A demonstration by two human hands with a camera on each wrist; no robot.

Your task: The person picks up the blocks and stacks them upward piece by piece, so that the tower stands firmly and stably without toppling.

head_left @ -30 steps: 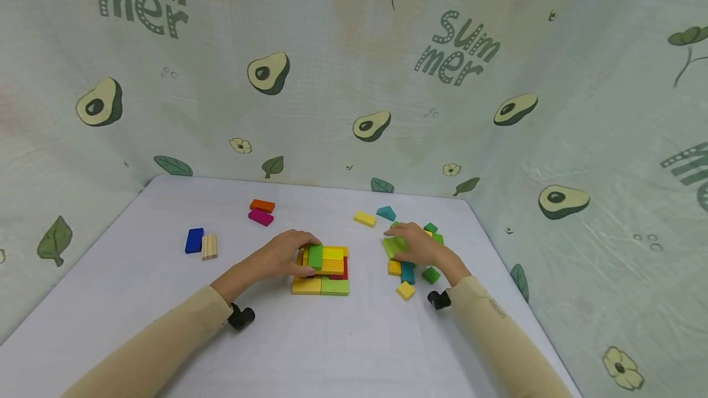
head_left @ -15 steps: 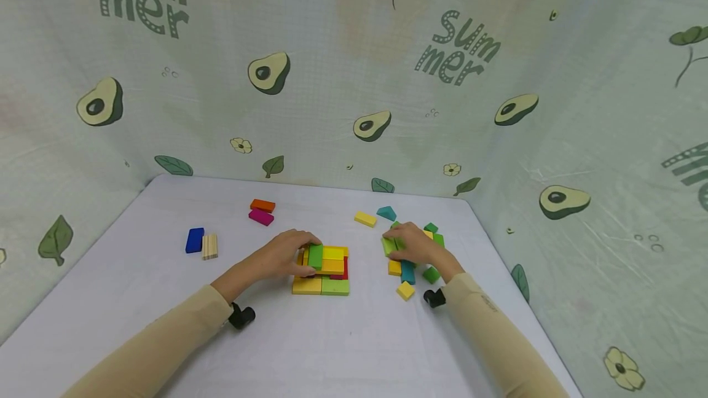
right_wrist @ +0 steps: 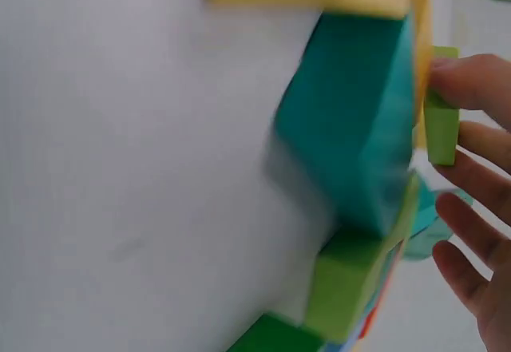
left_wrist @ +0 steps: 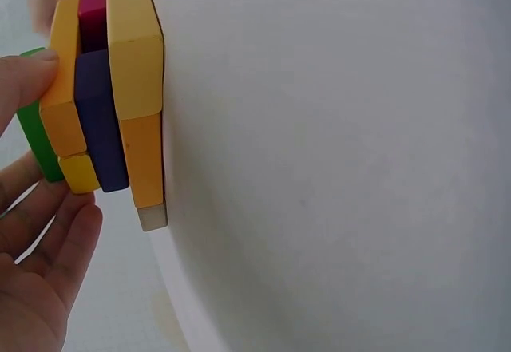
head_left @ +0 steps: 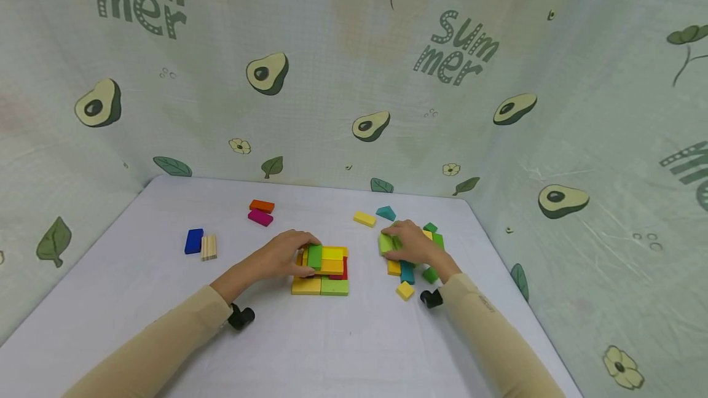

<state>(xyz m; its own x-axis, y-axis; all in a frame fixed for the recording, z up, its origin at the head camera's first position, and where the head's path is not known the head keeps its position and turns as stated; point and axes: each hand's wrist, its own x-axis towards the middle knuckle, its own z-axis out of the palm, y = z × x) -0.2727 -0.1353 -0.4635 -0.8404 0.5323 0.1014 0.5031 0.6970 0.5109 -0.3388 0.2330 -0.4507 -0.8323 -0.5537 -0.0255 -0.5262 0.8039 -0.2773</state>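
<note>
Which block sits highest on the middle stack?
The green block: topmost, lying over the orange block; the lime block in front sits on the table.

The person wore long beige sleeves. The left sleeve (head_left: 160,343) ended just behind the bare left hand (head_left: 284,255). The right sleeve (head_left: 498,336), behind the bare right hand (head_left: 413,242), bore a small line of grey print (head_left: 487,304), too tiny to read. A black, stubby, rounded left wrist camera (head_left: 241,317) and matching right wrist camera (head_left: 431,298) jutted beside the sleeve ends.

Curtained booth (head_left: 608,91), avocado-print cloth (head_left: 310,23), white table (head_left: 354,349)
</note>
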